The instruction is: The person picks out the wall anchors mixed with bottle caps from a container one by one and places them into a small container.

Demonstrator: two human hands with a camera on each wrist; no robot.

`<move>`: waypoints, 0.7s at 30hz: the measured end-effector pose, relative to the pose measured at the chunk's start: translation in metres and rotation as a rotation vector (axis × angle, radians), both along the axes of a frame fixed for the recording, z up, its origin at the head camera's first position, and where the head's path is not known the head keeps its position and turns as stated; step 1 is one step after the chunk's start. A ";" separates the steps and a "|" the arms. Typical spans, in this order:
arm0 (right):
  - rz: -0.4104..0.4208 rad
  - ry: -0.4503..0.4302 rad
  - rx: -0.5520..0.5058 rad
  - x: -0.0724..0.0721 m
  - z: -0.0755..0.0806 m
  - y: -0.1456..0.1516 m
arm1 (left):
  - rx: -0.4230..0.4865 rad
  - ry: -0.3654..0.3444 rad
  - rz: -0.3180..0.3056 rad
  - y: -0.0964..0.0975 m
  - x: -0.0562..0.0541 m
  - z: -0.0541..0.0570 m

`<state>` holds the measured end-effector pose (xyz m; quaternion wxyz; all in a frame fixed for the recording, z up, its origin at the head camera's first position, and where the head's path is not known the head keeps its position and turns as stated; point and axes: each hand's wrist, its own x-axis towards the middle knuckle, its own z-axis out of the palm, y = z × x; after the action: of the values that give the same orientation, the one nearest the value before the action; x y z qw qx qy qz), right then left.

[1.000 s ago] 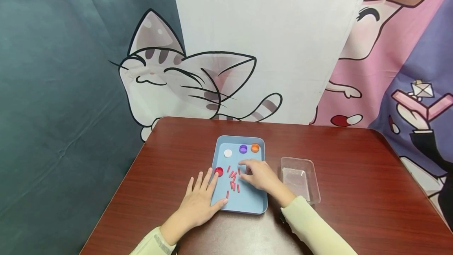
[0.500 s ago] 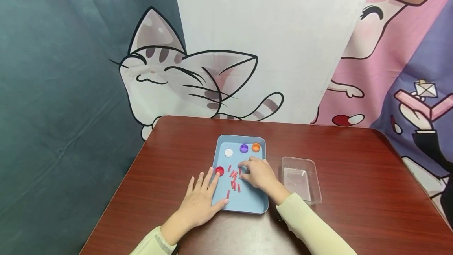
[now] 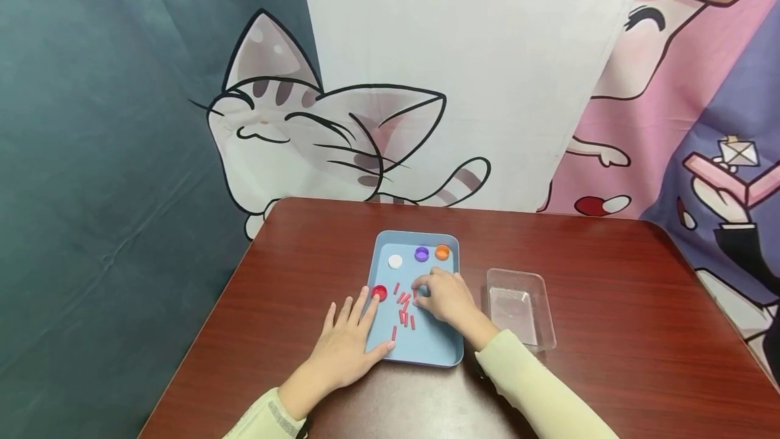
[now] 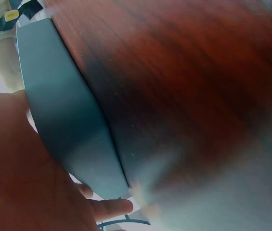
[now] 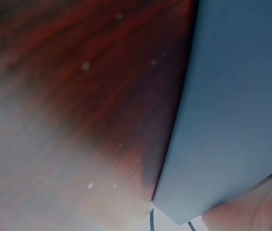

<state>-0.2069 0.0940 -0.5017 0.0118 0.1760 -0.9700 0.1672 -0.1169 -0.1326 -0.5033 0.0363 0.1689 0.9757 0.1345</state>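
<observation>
A light-blue tray [image 3: 426, 351] holds several short red sticks [image 3: 406, 319] lying loose in its middle. My right hand [image 3: 447, 300] reaches over the tray's right side. Its thumb and index finger pinch one short red stick [image 3: 415, 293] lengthwise, at its two ends. My left hand [image 3: 344, 351] lies with fingers spread along the tray's left edge, the thumb at the near left corner. Its index fingertip is close to a red round cap [image 3: 380, 293]. Both wrist views show mostly the tray's outer wall [image 4: 66, 101], with the held stick hidden.
At the tray's far end are a white cap [image 3: 395, 261], a purple cap [image 3: 422, 254] and an orange cap [image 3: 442, 253]. A clear plastic box [image 3: 518, 310] stands right of the tray on the brown table [image 3: 640, 330]. Printed cloth hangs behind.
My right thumb and index finger have closed in on the red stick between them. The left hand stays in place at the tray's edge.
</observation>
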 end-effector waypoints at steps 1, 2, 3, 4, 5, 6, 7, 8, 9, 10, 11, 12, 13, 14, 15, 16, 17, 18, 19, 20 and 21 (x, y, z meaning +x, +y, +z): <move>-0.002 0.002 0.004 0.000 0.000 0.000 | 0.000 0.003 0.000 0.000 -0.001 0.000; -0.005 0.002 0.006 -0.001 0.001 0.000 | 0.000 0.005 0.001 0.000 -0.001 0.000; -0.006 0.002 0.008 -0.001 0.001 0.000 | -0.001 0.005 0.002 0.001 -0.001 0.000; -0.007 0.002 0.009 -0.001 0.001 0.001 | -0.001 0.004 0.002 0.001 -0.001 0.000; -0.007 0.001 0.008 -0.001 0.001 0.001 | -0.003 0.001 0.004 0.001 -0.001 -0.001; -0.008 0.002 0.006 -0.001 0.000 0.001 | -0.002 0.000 0.003 0.001 -0.001 -0.001; -0.009 0.004 0.001 0.000 0.000 0.002 | -0.001 -0.001 0.002 0.001 0.000 -0.001; -0.009 0.003 -0.010 0.001 0.000 0.003 | -0.001 -0.005 0.002 0.002 0.000 -0.002; -0.009 0.004 -0.023 0.002 0.000 0.004 | 0.003 -0.008 0.001 0.002 0.001 -0.002; -0.008 0.003 -0.040 0.002 0.001 0.005 | 0.006 -0.010 0.001 0.002 0.001 -0.002; -0.005 -0.001 -0.061 0.003 0.002 0.006 | 0.009 -0.012 0.001 0.002 0.001 -0.001; -0.004 -0.004 -0.083 0.004 0.004 0.007 | 0.012 -0.013 0.001 0.003 0.002 -0.002; -0.003 -0.008 -0.107 0.005 0.006 0.008 | 0.013 -0.015 0.003 0.003 0.002 -0.001; -0.002 -0.013 -0.130 0.007 0.008 0.010 | 0.014 -0.016 0.005 0.003 0.002 -0.001; -0.004 -0.019 -0.149 0.008 0.011 0.011 | 0.012 -0.015 0.006 0.003 0.003 0.000; -0.008 -0.021 -0.167 0.010 0.015 0.013 | 0.011 -0.015 0.007 0.003 0.003 0.000; -0.011 -0.023 -0.185 0.011 0.018 0.014 | 0.010 -0.014 0.010 0.003 0.003 0.000; -0.014 -0.017 -0.200 0.013 0.021 0.016 | 0.008 -0.012 0.012 0.003 0.003 0.000; -0.016 -0.010 -0.213 0.014 0.024 0.018 | 0.006 -0.010 0.013 0.003 0.003 0.000; -0.017 0.000 -0.230 0.015 0.027 0.019 | 0.002 -0.005 0.015 0.003 0.003 0.000; -0.017 0.007 -0.246 0.016 0.029 0.022 | -0.001 0.000 0.016 0.003 0.002 0.000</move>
<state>-0.1913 0.1156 -0.4726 0.0383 0.1657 -0.9435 0.2843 -0.1145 -0.1292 -0.5028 0.0353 0.1610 0.9772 0.1341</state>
